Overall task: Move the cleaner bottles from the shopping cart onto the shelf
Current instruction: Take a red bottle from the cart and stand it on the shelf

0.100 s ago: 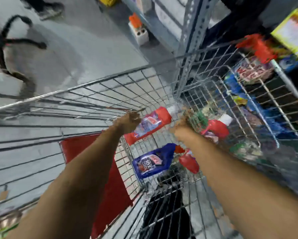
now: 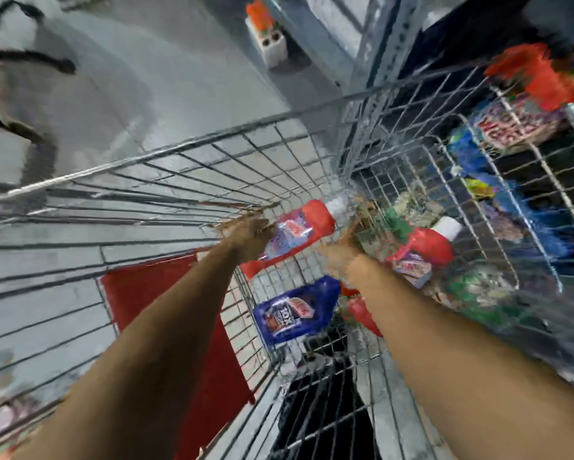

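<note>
Currently the left hand [image 2: 250, 235] wraps a red bottle [image 2: 292, 235] inside the cart [image 2: 166, 154]; the right hand [image 2: 348, 242] is blurred, so its grip on the right bottle [image 2: 425, 249] cannot be told. Likely fault: a bottle snags the wire wall and drops onto the near blue bottle [image 2: 293, 310].

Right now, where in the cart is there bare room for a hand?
Free: bare cart floor between the red bottle under the left hand and the blue bottle. Crowded: right side, around the right hand, with the white-capped red bottle and packets.
</note>
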`<state>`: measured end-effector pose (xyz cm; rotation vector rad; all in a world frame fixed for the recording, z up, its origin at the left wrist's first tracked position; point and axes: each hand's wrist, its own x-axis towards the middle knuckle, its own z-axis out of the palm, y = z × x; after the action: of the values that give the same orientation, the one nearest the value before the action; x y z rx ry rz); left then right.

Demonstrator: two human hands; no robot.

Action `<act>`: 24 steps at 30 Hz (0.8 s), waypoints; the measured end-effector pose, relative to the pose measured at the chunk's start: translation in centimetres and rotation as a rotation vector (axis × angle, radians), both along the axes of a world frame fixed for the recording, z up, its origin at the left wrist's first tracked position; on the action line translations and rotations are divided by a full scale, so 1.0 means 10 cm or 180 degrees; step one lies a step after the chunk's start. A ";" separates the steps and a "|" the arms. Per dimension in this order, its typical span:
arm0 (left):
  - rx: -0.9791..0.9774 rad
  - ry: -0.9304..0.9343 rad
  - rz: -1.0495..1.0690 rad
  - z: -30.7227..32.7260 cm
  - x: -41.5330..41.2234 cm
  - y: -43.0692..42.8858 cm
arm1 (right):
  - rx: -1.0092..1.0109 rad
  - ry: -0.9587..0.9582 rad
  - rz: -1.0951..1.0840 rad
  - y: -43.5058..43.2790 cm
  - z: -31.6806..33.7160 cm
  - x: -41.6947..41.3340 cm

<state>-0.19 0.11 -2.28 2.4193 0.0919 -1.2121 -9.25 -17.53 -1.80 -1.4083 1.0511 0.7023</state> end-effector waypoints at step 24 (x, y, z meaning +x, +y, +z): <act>-0.1830 0.0218 0.0261 0.35 -0.27 -0.02 | -0.0377 -0.0860 -0.0025 -0.08 0.10 -0.12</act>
<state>-2.91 -0.05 1.24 1.8587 -0.1215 -1.0997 -10.41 -18.31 -0.77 -1.5512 0.8954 0.4343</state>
